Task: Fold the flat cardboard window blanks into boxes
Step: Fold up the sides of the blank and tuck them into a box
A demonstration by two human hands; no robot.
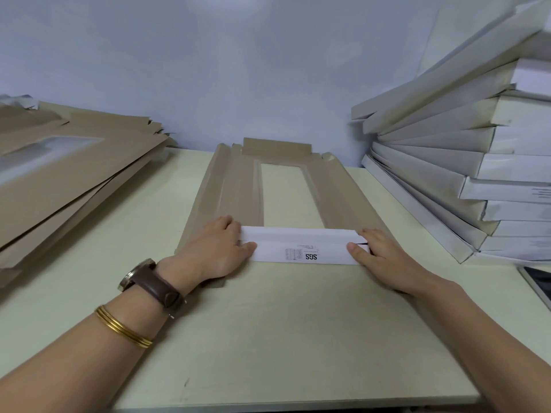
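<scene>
While the window blank (pixel 235 189) lies on the desk (pixel 268 338), we hold tight.
Our left hand (pixel 217 248) and right hand (pixel 380 259) pinch the white flap (pixel 301 248) by its ends.

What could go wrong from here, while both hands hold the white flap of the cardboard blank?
1. The left hand and right hand hold the white flap only at its ends, so its middle may bow and the crease could come out crooked.
2. The stack of folded boxes on the right leans and fans out close to the blank; a bump might make it slide.
</scene>
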